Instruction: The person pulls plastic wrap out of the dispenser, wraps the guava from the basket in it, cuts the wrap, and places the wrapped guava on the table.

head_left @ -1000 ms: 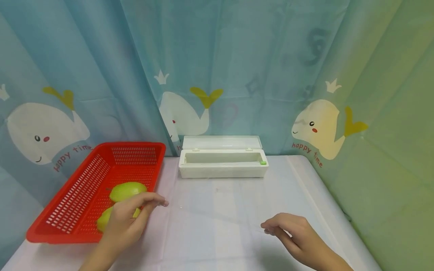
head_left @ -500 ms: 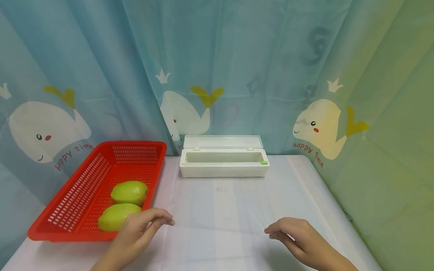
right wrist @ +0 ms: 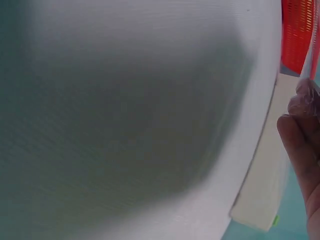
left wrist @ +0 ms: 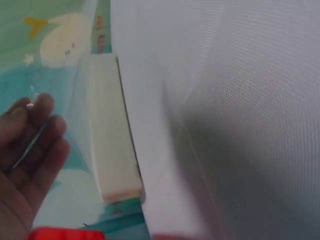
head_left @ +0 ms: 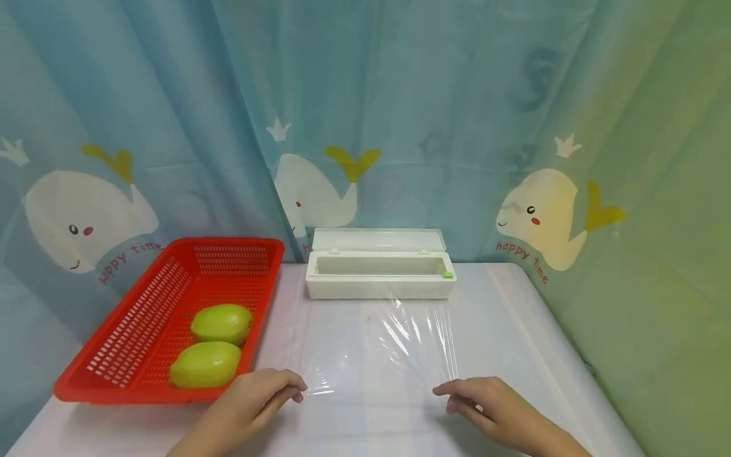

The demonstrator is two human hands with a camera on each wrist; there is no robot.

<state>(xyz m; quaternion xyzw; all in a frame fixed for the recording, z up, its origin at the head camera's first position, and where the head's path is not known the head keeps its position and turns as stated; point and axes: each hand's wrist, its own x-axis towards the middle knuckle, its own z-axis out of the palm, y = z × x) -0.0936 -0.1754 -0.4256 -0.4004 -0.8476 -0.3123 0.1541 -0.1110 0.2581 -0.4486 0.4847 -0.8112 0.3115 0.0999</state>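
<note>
A sheet of clear cling film (head_left: 400, 336) stretches from the front of the white cling film box (head_left: 379, 290) toward me, showing as bright glints. Its near left corner is pinched by my left hand (head_left: 254, 400), beside the front right corner of the red basket. My right hand (head_left: 493, 406) pinches the near right part of the film. In the left wrist view, film hangs from the fingers of the left hand (left wrist: 32, 150). Film also wraps the fingertips of the right hand (right wrist: 305, 135) in the right wrist view.
The red plastic basket (head_left: 131, 330) stands on the left, with two green fruits, a far one (head_left: 221, 324) and a near one (head_left: 205, 365). The box's lid (head_left: 379, 239) is up, and a green slider (head_left: 448, 275) sits on its right. Whale-print curtains (head_left: 457, 127) back the white table (head_left: 502, 330).
My left hand has come toward me and to the right, away from the basket's fruits. My right hand has shifted slightly. The film now shows spread between the box and both hands.
</note>
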